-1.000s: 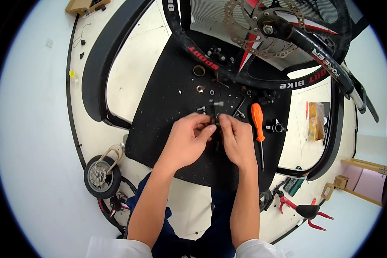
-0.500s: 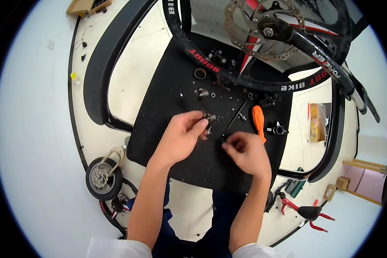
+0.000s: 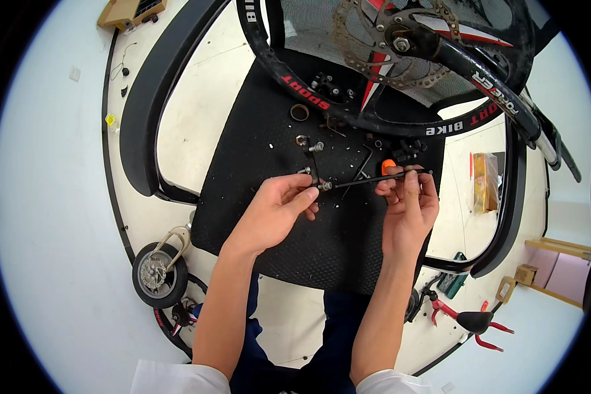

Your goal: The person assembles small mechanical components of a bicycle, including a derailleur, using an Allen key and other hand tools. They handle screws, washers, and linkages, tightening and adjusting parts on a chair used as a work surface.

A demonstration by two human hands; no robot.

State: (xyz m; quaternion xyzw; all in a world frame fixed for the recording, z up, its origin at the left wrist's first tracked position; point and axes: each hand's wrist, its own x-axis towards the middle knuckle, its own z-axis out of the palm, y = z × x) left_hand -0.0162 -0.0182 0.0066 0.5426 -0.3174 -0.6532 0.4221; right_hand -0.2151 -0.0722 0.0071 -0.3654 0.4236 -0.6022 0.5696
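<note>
My left hand is closed on a small dark bracket with silver bolts, pinched between thumb and fingers above the black chair seat. In my right hand is a slim black hex key, held near its far end. The key's tip meets or nearly meets a silver bolt beside my left thumb. Behind my right fingers lies an orange screwdriver handle, mostly hidden. An L-shaped hex key rests on the seat between the hands.
A bicycle wheel with a disc rotor and black fork lies across the chair's far part. Near it are a metal ring and black small parts. Armrests flank the seat. A small wheel is on the floor left.
My right hand has risen from the seat and moved right, now with the black hex key reaching toward the bracket. The bracket in my left hand is turned more upright.
</note>
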